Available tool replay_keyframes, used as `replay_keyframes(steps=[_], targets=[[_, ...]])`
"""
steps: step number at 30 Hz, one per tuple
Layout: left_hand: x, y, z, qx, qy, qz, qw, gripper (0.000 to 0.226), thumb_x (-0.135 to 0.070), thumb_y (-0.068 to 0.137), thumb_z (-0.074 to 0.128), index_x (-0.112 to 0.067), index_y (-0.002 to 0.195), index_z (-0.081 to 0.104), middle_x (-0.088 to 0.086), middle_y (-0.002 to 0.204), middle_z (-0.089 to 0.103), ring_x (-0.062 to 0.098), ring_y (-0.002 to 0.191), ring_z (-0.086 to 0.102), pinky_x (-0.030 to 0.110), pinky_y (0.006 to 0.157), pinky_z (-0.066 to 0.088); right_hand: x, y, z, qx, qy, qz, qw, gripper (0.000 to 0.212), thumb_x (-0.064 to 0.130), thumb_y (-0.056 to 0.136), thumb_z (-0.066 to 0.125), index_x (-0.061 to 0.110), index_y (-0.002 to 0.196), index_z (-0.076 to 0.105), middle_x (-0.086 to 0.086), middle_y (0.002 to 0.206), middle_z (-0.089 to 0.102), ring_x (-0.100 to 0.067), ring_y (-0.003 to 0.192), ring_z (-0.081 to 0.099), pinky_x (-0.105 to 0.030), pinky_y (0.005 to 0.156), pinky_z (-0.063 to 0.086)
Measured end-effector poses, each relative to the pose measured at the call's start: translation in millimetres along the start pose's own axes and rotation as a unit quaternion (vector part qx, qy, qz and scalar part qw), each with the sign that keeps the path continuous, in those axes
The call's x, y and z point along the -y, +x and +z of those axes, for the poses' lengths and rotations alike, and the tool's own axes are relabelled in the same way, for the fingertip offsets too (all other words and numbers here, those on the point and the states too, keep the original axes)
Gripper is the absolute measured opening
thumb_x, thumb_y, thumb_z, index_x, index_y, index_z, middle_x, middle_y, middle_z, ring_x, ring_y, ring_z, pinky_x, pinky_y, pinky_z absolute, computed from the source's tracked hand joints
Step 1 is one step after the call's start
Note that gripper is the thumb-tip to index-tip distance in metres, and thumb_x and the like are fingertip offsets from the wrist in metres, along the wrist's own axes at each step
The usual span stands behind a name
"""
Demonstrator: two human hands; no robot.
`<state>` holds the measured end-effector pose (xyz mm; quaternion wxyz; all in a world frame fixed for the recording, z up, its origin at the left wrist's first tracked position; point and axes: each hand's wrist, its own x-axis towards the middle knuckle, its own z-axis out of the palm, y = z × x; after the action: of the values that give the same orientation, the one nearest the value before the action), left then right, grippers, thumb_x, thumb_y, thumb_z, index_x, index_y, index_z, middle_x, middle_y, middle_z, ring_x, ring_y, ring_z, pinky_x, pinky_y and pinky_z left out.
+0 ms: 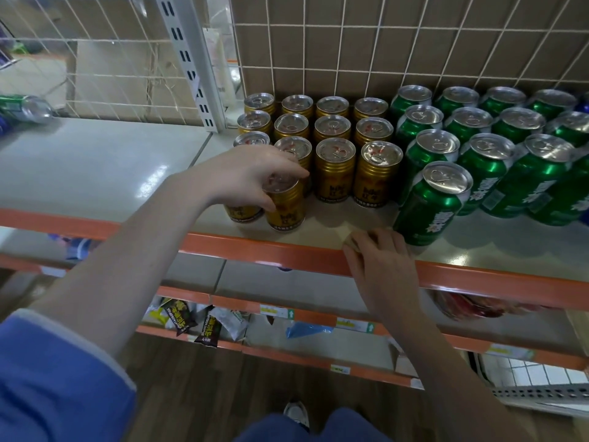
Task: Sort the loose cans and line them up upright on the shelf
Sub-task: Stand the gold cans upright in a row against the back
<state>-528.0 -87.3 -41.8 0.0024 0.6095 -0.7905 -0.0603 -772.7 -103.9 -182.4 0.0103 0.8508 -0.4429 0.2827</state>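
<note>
Several gold cans (334, 167) stand upright in rows on the grey shelf (95, 173), with several green cans (484, 167) in rows to their right. My left hand (251, 173) grips the top of a gold can (285, 208) standing at the front left of the gold block. Another gold can (240, 213) stands just left of it, partly hidden by my hand. My right hand (382, 263) rests on the orange shelf edge (478, 275), fingers together, beside the frontmost green can (430, 202). A loose green can (25, 108) lies on its side at far left.
A white wire grid (414, 43) backs the shelf and a slotted white upright (191, 59) divides it. Lower shelves hold snack packets (204, 323). The left half of the shelf surface is bare grey.
</note>
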Motion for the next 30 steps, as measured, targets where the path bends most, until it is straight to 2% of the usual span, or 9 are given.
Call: replay_keyframes(steps=[3,7,11,13,17,19,23,26,30], targets=[[5,1,1,0.011,0.011,0.022,1.0,0.072,-0.013,0.07,0.079,-0.023,0.136,0.05,-0.001,0.134,0.053,0.021,0.123,0.045,0.045,0.1,0.039,3,2,1,0.011,-0.005,-0.002,1.0,0.028,0.032,0.093,0.043,0.013,0.087,0.063,-0.011,0.088,0.059,-0.031,0.085,0.053,-0.039,0.073,0.045],[5,2,2,0.02,0.028,0.025,0.999,0.071,-0.016,0.074,0.077,-0.026,0.138,0.047,-0.001,0.14,0.048,0.021,0.127,0.04,0.044,0.104,0.035,9,7,3,0.031,-0.015,0.018,0.999,0.03,0.031,0.093,0.039,0.014,0.087,0.064,-0.01,0.09,0.06,-0.031,0.088,0.053,-0.04,0.078,0.044],[4,0,4,-0.023,0.037,0.038,0.998,0.062,-0.032,0.077,0.074,-0.025,0.134,0.051,0.003,0.134,0.052,0.024,0.119,0.044,0.041,0.099,0.037,15,12,12,0.093,-0.065,0.023,0.993,0.048,0.035,0.095,0.017,0.02,0.095,0.063,-0.003,0.101,0.06,-0.026,0.099,0.05,-0.034,0.085,0.033],[5,1,6,-0.032,0.04,0.046,0.998,0.06,-0.033,0.078,0.074,-0.024,0.134,0.052,0.002,0.132,0.054,0.023,0.119,0.046,0.04,0.098,0.038,18,14,16,0.122,-0.09,0.02,0.988,0.056,0.037,0.094,0.006,0.023,0.102,0.06,0.0,0.109,0.057,-0.024,0.105,0.046,-0.033,0.088,0.029],[8,1,4,-0.013,0.036,0.074,0.997,0.057,-0.03,0.079,0.073,-0.022,0.132,0.053,0.001,0.128,0.055,0.021,0.116,0.047,0.039,0.096,0.038,29,15,12,0.064,-0.06,0.068,0.994,0.041,0.036,0.093,0.029,0.015,0.089,0.064,-0.01,0.096,0.06,-0.03,0.093,0.053,-0.039,0.078,0.04],[11,2,1,-0.002,0.037,0.089,0.995,0.056,-0.029,0.079,0.073,-0.021,0.131,0.054,0.001,0.126,0.055,0.021,0.115,0.047,0.036,0.094,0.039,31,14,11,0.045,-0.059,0.068,0.995,0.038,0.035,0.091,0.033,0.014,0.088,0.065,-0.011,0.093,0.06,-0.031,0.09,0.055,-0.039,0.076,0.043],[13,4,-2,0.005,0.054,0.123,0.991,0.057,-0.029,0.077,0.076,-0.019,0.13,0.056,0.001,0.122,0.057,0.021,0.112,0.048,0.03,0.09,0.038,36,14,8,0.028,-0.038,0.077,0.996,0.035,0.034,0.09,0.037,0.013,0.088,0.065,-0.013,0.092,0.061,-0.033,0.088,0.057,-0.04,0.077,0.046],[13,6,-4,0.002,0.077,0.13,0.988,0.057,-0.031,0.078,0.075,-0.02,0.131,0.054,0.0,0.124,0.057,0.02,0.113,0.047,0.023,0.087,0.033,38,13,8,0.029,-0.029,0.09,0.995,0.025,0.028,0.092,0.046,0.011,0.092,0.065,-0.015,0.096,0.061,-0.035,0.093,0.056,-0.042,0.08,0.046],[13,7,-6,0.001,0.098,0.129,0.987,0.056,-0.033,0.08,0.072,-0.022,0.132,0.053,-0.001,0.126,0.056,0.02,0.115,0.047,0.027,0.09,0.038,38,13,6,0.046,-0.019,0.102,0.994,0.019,0.025,0.093,0.052,0.011,0.097,0.064,-0.015,0.103,0.06,-0.035,0.099,0.054,-0.043,0.085,0.043]])
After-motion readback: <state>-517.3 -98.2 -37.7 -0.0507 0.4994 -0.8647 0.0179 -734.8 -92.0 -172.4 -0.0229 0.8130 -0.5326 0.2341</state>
